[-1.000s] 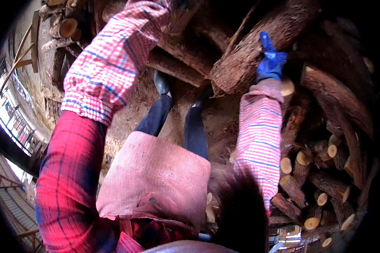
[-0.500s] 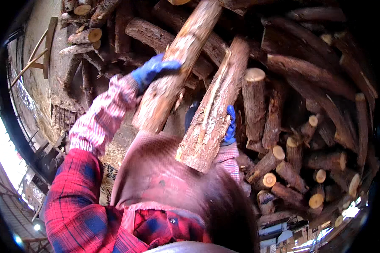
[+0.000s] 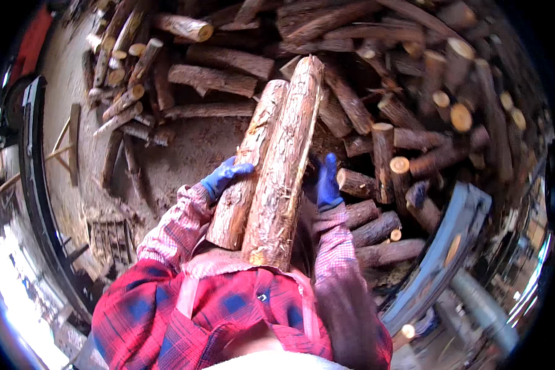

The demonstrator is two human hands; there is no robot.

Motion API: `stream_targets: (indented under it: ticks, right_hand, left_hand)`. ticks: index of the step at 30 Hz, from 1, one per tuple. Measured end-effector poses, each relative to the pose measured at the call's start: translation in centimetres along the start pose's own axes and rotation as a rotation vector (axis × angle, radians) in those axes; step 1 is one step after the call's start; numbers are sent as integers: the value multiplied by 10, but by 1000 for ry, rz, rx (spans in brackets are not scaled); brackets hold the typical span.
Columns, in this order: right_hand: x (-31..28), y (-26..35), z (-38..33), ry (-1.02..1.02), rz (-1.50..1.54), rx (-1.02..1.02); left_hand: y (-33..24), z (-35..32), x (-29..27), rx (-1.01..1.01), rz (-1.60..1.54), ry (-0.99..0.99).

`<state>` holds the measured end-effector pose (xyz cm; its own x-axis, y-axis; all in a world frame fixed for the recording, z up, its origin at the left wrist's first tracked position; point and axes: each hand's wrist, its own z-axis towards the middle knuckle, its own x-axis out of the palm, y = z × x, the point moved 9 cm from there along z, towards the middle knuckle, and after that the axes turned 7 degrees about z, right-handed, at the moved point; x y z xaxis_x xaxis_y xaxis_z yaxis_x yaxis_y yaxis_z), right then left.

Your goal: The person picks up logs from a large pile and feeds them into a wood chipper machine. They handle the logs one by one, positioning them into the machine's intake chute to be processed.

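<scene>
Here two logs lie side by side against the chest, slanting up and away; the left hand (image 3: 225, 177), in a blue glove, curls its fingers over the outer edge of the left log (image 3: 248, 166); the right hand (image 3: 324, 184), also gloved, presses flat against the side of the right log (image 3: 285, 166); beyond them lies a woodpile (image 3: 413, 123) on sawdust ground (image 3: 191, 148).
</scene>
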<state>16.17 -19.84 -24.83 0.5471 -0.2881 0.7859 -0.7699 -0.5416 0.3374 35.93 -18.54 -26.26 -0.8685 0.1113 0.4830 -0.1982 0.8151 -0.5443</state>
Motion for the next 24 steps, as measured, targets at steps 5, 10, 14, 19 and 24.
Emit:
stream_targets:
  ticks: [5,10,14,19,24]
  right_hand:
    - [-52,-7,-75,-122,49,-298]
    - [-86,-54,-129,-143,26,-375]
    - [-73,-57,-130,-162,-76,-465]
    - [-56,16,-197,-214,-455,-665]
    - [28,126,-321,-317,-1024,-843]
  left_hand:
    - [27,-34,67,112,329,58]
    - [71,-66,82,186,391,-11]
    - [6,-64,46,390,542,62]
    - [9,-59,91,356,254,248]
    - [19,-78,120,241,143,452]
